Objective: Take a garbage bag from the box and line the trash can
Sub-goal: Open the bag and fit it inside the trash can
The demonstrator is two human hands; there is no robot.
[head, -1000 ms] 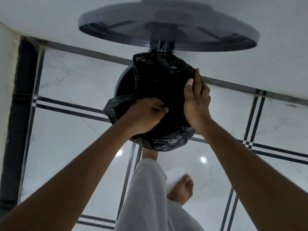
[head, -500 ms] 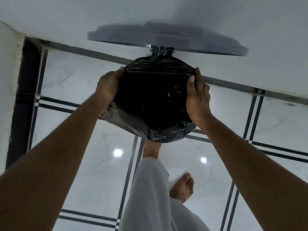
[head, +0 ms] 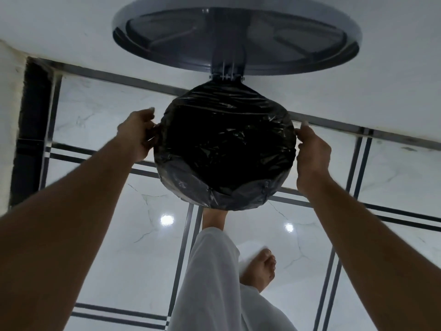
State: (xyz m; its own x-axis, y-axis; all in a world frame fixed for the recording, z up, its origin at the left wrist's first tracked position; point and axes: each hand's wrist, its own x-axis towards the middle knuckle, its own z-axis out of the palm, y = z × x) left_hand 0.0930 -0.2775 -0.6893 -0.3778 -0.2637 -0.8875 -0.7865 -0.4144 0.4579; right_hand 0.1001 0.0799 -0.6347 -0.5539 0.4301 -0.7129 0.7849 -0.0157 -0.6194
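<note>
- No brand, label or writing can be read anywhere here; the plastic and the bin show none.
- The left hand (head: 137, 137) is curled closed, its fingers (head: 149, 136) pinching the black garbage bag (head: 224, 149) at the left edge of the trash can (head: 238, 204) mouth.
- The right hand (head: 312, 154) is closed too, fingers pinching the bag's edge on the opposite, right side.
- Between the two hands the bag is stretched over the round mouth of the can, folded down over the rim all round, shiny and creased, sagging dark into the middle.
- Beyond the hands, the grey round lid (head: 238, 37) stands open on its hinge (head: 226, 76), which touches the far edge of the bag.
- Nearer than the hands, a bare foot (head: 214, 219) reaches under the can's near edge; a white trouser leg (head: 210, 283) runs up to it.
- The other bare foot (head: 260, 271) rests on the glossy white tiled floor (head: 119, 247), just right of that leg.
</note>
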